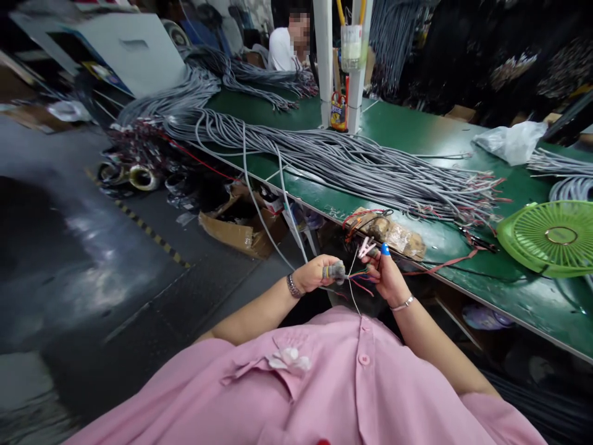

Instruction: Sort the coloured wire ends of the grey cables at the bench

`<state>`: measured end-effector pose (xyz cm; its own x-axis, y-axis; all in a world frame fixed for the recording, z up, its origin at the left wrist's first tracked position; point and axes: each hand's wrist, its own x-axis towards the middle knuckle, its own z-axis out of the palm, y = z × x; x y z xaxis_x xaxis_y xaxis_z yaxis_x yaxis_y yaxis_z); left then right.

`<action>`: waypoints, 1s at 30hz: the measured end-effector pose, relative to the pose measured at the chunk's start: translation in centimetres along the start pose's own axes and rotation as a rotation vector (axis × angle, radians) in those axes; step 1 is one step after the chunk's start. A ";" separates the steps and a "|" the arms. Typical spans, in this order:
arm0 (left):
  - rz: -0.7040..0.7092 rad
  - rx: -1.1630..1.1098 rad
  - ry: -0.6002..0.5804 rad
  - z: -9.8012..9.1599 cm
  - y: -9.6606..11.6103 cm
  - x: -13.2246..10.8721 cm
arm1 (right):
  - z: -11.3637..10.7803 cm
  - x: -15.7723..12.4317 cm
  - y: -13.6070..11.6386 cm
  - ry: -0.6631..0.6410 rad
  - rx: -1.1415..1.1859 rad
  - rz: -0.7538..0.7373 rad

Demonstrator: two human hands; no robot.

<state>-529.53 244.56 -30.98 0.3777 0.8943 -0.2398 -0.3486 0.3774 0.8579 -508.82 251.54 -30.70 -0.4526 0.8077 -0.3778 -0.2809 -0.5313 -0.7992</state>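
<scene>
Just in front of my body, my left hand [317, 274] is closed around a grey cable, near the end where its sheath stops. Grey wrapping covers some of that hand's fingertips. From the cable end fan thin coloured wires [358, 274], red, green and blue among them. My right hand [388, 278] pinches these wires from the other side, and a blue finger cot [385, 249] covers one of its fingertips. Close above the right fingers is a small pale pink clip-like piece [366, 247]; whether the hand touches it I cannot tell.
A thick bundle of grey cables [333, 154] lies along the green table [519, 296]. A taped block [393, 235] sits at the near edge, a green fan [551, 238] to the right. Below left stands a cardboard box [231, 232]. Another person [281, 49] sits at the back.
</scene>
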 end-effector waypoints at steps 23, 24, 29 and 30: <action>-0.007 0.007 0.007 -1.0 -1.0 5.1 | 2.8 2.1 0.2 0.109 0.158 -0.064; -0.012 0.012 0.007 -1.0 -1.1 5.2 | 2.8 2.1 0.3 0.116 0.151 -0.067; -0.030 0.016 -0.019 -1.1 -0.9 5.1 | 2.6 1.8 0.6 0.088 0.142 -0.037; -0.036 0.025 -0.032 -1.1 -0.9 4.9 | 2.5 1.7 0.7 0.075 0.143 -0.025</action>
<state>-528.34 248.92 -33.42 0.4170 0.8719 -0.2567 -0.3129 0.4029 0.8601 -511.88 251.87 -30.75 -0.3810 0.8351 -0.3967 -0.4113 -0.5374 -0.7362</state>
